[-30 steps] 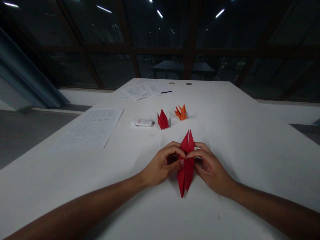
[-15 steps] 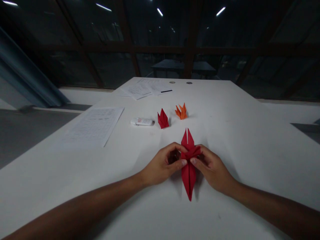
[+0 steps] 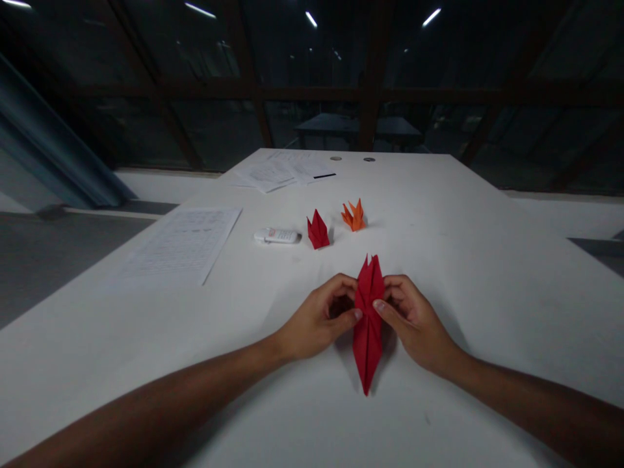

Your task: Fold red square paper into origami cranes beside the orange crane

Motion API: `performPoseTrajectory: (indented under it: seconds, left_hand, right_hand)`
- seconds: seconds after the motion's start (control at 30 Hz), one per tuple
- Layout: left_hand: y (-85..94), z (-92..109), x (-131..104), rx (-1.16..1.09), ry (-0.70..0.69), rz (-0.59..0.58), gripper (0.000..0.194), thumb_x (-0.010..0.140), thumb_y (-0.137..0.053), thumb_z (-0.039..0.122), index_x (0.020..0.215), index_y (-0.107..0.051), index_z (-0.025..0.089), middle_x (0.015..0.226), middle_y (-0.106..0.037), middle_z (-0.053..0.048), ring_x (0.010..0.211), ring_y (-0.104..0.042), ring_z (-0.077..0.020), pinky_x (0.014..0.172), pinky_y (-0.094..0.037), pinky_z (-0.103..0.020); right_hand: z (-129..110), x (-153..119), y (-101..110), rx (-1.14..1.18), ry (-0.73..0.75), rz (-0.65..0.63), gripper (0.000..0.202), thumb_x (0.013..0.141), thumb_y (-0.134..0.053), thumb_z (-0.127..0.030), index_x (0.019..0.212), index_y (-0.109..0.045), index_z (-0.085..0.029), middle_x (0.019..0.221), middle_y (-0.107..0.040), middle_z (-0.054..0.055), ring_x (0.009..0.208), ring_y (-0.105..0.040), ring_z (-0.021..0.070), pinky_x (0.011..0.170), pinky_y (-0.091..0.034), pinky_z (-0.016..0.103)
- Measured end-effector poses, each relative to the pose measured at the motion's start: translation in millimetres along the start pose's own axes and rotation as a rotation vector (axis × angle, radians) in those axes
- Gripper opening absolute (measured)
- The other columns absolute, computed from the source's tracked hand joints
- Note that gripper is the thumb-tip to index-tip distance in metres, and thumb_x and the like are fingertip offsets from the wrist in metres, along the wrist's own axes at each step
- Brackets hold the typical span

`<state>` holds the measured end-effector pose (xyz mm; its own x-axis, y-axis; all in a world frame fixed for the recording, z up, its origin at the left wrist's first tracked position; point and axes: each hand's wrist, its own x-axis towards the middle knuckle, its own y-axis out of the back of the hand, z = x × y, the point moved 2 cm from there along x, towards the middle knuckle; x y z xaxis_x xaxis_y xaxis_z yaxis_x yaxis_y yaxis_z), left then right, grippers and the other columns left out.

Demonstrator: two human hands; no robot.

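Note:
A long red piece of folded origami paper [image 3: 367,338] lies lengthwise between my hands, pointed at its near end and split into tips at its far end. My left hand [image 3: 324,315] pinches its left edge, thumb on top and fingers behind. On the opposite edge, my right hand [image 3: 412,322] grips it the same way, its thumb pressing near the middle. Beyond them stand a smaller red origami figure [image 3: 318,231] and an orange origami figure [image 3: 354,216], both with pointed tips.
Left of the small red figure lies a white oblong object [image 3: 276,235] with print on it. A printed sheet [image 3: 182,244] is at the left of the white table [image 3: 487,312]. More papers [image 3: 275,172] and a black strip [image 3: 324,175] lie toward the far edge.
The red flap that lay crosswise at the middle of the folded paper now points away from me, over the split far end. Both hands keep their hold nearly in place.

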<state>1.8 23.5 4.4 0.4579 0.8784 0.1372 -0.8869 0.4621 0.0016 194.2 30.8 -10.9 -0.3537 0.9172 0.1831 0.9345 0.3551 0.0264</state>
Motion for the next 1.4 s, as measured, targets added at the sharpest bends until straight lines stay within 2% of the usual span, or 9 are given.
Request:
performPoseTrajectory:
  seconds: [0.1, 0.23, 0.37, 0.63, 0.73, 0.83, 0.97, 1.3, 1.4]
  left_hand:
    - [-0.9, 0.7, 0.0, -0.038, 0.019, 0.027, 0.04, 0.096, -0.066, 0.032, 0.129, -0.046, 0.022, 0.094, -0.065, -0.002, 0.079, -0.057, -0.0118, 0.073, -0.044, -0.026]
    - [-1.3, 1.5, 0.9, -0.042, 0.045, 0.058, 0.051, 0.096, -0.067, 0.034, 0.138, -0.04, 0.023, 0.083, -0.062, 0.003, 0.069, -0.05, -0.0096, 0.067, -0.041, -0.023]
    - [-1.1, 0.8, 1.7, -0.035, 0.063, 0.062, 0.051, 0.096, -0.067, 0.034, 0.138, -0.042, 0.022, 0.078, -0.059, 0.005, 0.067, -0.048, -0.009, 0.065, -0.04, -0.023]
    - [0.9, -2.3, 0.3, 0.011, 0.091, 0.041, 0.04, 0.095, -0.068, 0.035, 0.128, -0.049, 0.021, 0.078, -0.059, 0.004, 0.067, -0.047, -0.0086, 0.064, -0.038, -0.022]
    - [0.8, -1.6, 0.0, 0.015, 0.104, 0.015, 0.033, 0.096, -0.065, 0.039, 0.12, -0.052, 0.02, 0.077, -0.06, 0.003, 0.067, -0.048, -0.0089, 0.063, -0.037, -0.022]
    - [-0.2, 0.1, 0.4, 0.025, 0.092, 0.002, 0.027, 0.099, -0.061, 0.043, 0.105, -0.055, 0.018, 0.072, -0.056, 0.004, 0.062, -0.043, -0.0079, 0.058, -0.033, -0.021]
    - [-1.0, 1.8, 1.1, 0.056, 0.08, 0.032, 0.032, 0.098, -0.059, 0.046, 0.089, -0.054, 0.016, 0.071, -0.052, 0.004, 0.062, -0.043, -0.008, 0.057, -0.033, -0.021]
    - [-0.1, -1.7, 0.1, 0.06, 0.093, 0.012, 0.032, 0.099, -0.057, 0.046, 0.089, -0.054, 0.016, 0.07, -0.052, 0.004, 0.063, -0.042, -0.0083, 0.058, -0.033, -0.021]
    - [-0.2, 0.4, 0.7, 0.053, 0.081, 0.053, 0.033, 0.098, -0.059, 0.047, 0.088, -0.054, 0.016, 0.07, -0.054, 0.003, 0.062, -0.043, -0.0081, 0.057, -0.033, -0.02]
  right_hand:
    - [-0.3, -0.1, 0.0, -0.005, -0.001, -0.003, 0.026, 0.099, -0.064, -0.038, 0.119, -0.052, -0.026, 0.093, -0.066, 0.0, 0.084, -0.063, 0.0169, 0.075, -0.049, 0.031]
    - [-1.0, -0.4, -0.2, 0.008, -0.019, -0.014, 0.04, 0.098, -0.065, -0.039, 0.132, -0.047, -0.028, 0.082, -0.061, -0.003, 0.074, -0.059, 0.0162, 0.069, -0.047, 0.03]
    - [-2.6, 0.0, -0.6, 0.027, -0.042, -0.025, 0.051, 0.097, -0.065, -0.039, 0.141, -0.042, -0.028, 0.079, -0.058, -0.004, 0.072, -0.057, 0.0161, 0.07, -0.047, 0.03]
    - [0.7, 1.1, 2.4, 0.053, -0.131, -0.036, 0.056, 0.099, -0.062, -0.042, 0.149, -0.041, -0.026, 0.079, -0.065, -0.004, 0.068, -0.057, 0.0149, 0.065, -0.043, 0.028]
    - [0.5, 2.4, 2.7, 0.069, -0.162, -0.049, 0.047, 0.098, -0.064, -0.042, 0.139, -0.051, -0.023, 0.08, -0.068, -0.003, 0.071, -0.062, 0.0154, 0.067, -0.046, 0.028]
    - [-2.6, 3.0, 0.9, 0.081, -0.156, -0.108, 0.027, 0.099, -0.063, -0.041, 0.117, -0.063, -0.021, 0.081, -0.07, -0.001, 0.074, -0.064, 0.0153, 0.069, -0.048, 0.028]
    - [-4.3, 2.4, -0.2, 0.08, -0.156, -0.164, 0.021, 0.099, -0.062, -0.041, 0.099, -0.064, -0.021, 0.082, -0.07, -0.001, 0.072, -0.061, 0.0137, 0.068, -0.046, 0.027]
    - [-3.3, 2.1, 0.2, 0.055, -0.19, -0.179, 0.023, 0.1, -0.061, -0.043, 0.096, -0.063, -0.02, 0.08, -0.071, 0.0, 0.069, -0.062, 0.0135, 0.065, -0.046, 0.027]
    - [-5.4, 1.8, -0.1, 0.025, -0.2, -0.177, 0.025, 0.097, -0.065, -0.042, 0.11, -0.06, -0.022, 0.078, -0.07, -0.001, 0.069, -0.062, 0.0142, 0.065, -0.046, 0.027]
